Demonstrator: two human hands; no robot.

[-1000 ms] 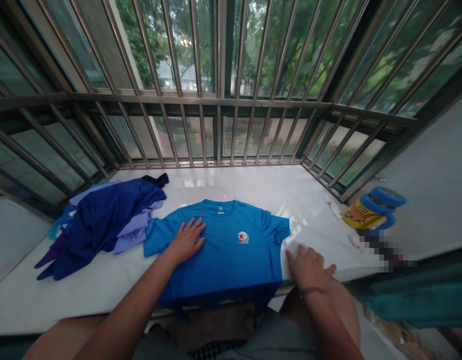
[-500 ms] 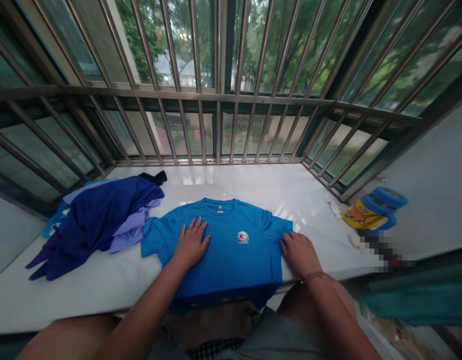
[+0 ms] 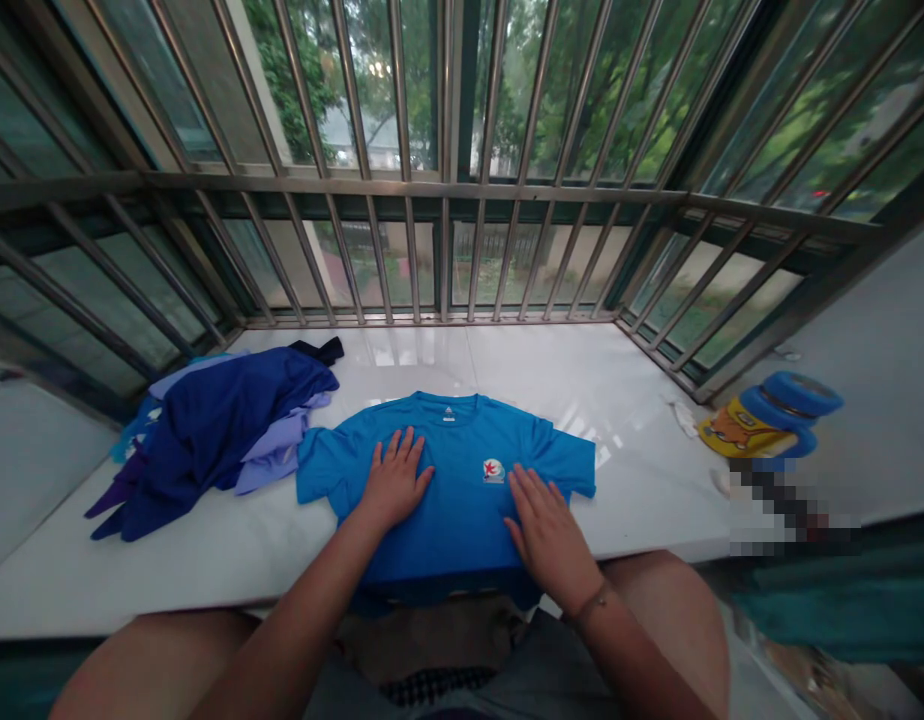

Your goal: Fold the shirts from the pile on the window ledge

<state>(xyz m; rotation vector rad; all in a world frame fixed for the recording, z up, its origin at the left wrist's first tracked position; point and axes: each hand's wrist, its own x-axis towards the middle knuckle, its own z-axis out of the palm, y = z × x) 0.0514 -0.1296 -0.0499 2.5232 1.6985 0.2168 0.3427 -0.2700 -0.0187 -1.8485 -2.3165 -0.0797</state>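
Two open hands are lying flat on the cloth, neither clenching nor grasping anything. The left hand (image 3: 396, 482) is pressing, fingers spread, just left of the middle of a bright blue short-sleeved T-shirt (image 3: 462, 520). The right hand (image 3: 548, 535), with a thin band (image 3: 593, 604) circling its wrist, is resting just below the shirt's round badge (image 3: 493, 470). Compared with half a second ago, that right hand is sitting further in on the shirt's body, no longer at its side edge, while the left hand is staying about where it was.

The shirt's near hem (image 3: 447, 595) is drooping over the front edge of a white tiled ledge (image 3: 642, 500), where the shirt is lying spread out, its collar (image 3: 447, 402) pointing away from the person. The fabric looks light, thin and limp, likely to slide on the glossy tile; the shoulders or the hem would seem the surest places to take hold.

Left of the T-shirt, a navy garment (image 3: 229, 430) is heaped over a lilac garment (image 3: 274, 450). Right of it, a yellow-labelled container with blue lids (image 3: 747, 425) is standing near the wall. Beyond the T-shirt, metal window bars (image 3: 447, 250) are rising against green trees (image 3: 297, 70).
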